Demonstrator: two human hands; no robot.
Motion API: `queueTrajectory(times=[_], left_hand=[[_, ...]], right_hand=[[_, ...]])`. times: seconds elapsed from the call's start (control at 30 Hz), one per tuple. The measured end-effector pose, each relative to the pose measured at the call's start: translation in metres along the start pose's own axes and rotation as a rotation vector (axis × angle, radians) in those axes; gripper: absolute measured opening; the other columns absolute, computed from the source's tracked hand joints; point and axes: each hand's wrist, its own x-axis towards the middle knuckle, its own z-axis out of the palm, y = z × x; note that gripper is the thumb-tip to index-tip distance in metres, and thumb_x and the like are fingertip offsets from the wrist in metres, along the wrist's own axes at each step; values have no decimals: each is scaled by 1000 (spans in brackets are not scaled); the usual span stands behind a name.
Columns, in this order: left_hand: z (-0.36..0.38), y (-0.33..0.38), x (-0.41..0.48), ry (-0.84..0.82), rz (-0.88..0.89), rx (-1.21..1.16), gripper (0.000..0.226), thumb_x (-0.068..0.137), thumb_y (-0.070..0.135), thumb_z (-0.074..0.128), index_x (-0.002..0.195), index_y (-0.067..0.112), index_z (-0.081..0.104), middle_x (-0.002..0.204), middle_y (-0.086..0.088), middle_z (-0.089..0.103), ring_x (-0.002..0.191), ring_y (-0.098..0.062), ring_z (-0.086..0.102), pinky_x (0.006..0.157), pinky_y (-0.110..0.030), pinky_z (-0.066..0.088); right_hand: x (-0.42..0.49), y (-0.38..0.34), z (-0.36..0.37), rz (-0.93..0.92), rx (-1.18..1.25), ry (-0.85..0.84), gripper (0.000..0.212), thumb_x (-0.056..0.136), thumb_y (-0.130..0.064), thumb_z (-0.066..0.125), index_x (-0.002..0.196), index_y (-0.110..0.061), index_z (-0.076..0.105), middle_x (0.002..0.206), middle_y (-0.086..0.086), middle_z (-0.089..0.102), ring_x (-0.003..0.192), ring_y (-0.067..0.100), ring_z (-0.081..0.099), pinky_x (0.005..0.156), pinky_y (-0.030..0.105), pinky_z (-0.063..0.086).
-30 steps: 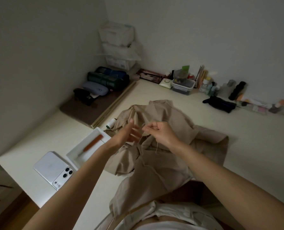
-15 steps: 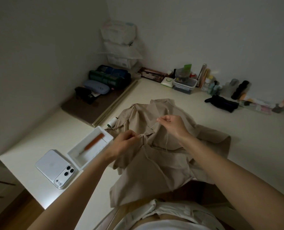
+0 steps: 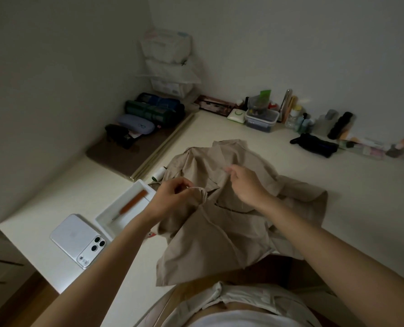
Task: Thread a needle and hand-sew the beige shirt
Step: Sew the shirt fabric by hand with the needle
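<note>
Around the left hand point(image 3: 170, 197) and the right hand point(image 3: 245, 182), plain matt walls point(image 3: 54, 67) meeting in a corner, dimly lit. Under both hands, a smooth cream tabletop point(image 3: 337, 197) reaching out to those walls. Beneath and between the hands, the beige shirt point(image 3: 208, 237): soft woven cloth, crumpled and creased, draped over the near table edge.

Left hand curled, pinching a frayed edge of the shirt. Right hand curled above the cloth, thumb and forefinger tips pressed together; whatever sits between them too fine to tell.

Far beyond the left hand, a flat brown mat point(image 3: 116, 159) carrying rolled dark pouches point(image 3: 153, 109) and a rounded blue-grey case point(image 3: 135, 123). Behind those, stacked white packs point(image 3: 168, 55) in the corner. Far beyond the right hand, a clear lidded box point(image 3: 262, 119) and a limp black pouch point(image 3: 314, 145).

Left of the left hand, a glossy silver phone point(image 3: 78, 239) lying face down beside a white rectangular tray point(image 3: 102, 219). In the tray, a slim orange-handled tool point(image 3: 133, 204). Just beyond the left hand, a small white thread spool point(image 3: 159, 173) beside the shirt's edge.
</note>
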Motion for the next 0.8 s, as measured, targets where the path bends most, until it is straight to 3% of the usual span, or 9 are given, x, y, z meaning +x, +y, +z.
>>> queueTrajectory(times=[0.03,0.1,0.27,0.43,0.57,0.8], left_hand=[[0,2,0,-4,10,0,11,92,26,60,92,17,65,90,-5,69,87,-19,64,81,-32,53],[-1,4,-1,-17,26,3,10,92,23,60,92,14,66,91,-7,68,87,-20,64,81,-32,52],[-3,8,-4,-24,43,-7,11,93,20,59,93,12,66,88,-3,69,81,-11,64,73,-21,52],[-8,8,-7,0,11,-32,11,92,23,61,89,14,66,80,5,67,70,3,61,64,-11,47],[-10,7,-7,-10,-8,-49,10,92,21,61,87,14,66,74,9,64,65,5,58,61,-11,44],[-13,8,-6,-41,-1,-79,17,95,12,53,82,16,63,73,10,62,66,6,56,63,-10,44]], right_hand=[[-2,-2,3,-42,54,16,34,101,-5,33,124,-7,57,99,1,62,90,0,57,80,1,38],[-3,-7,10,-78,143,8,28,100,-6,38,115,-8,62,87,0,64,71,-7,54,69,-1,38],[-6,-13,26,-68,209,-40,15,96,-12,52,101,-7,65,95,6,71,90,13,66,85,22,49],[-4,-13,29,-67,152,-79,12,94,-11,56,95,-10,68,95,5,70,90,14,64,83,23,49],[-3,-15,28,-79,144,-104,13,94,-10,56,93,-9,68,91,5,69,90,16,64,84,24,48],[-1,-17,28,-116,180,-155,12,93,-7,55,90,-10,67,75,-10,61,81,10,61,85,25,48]])
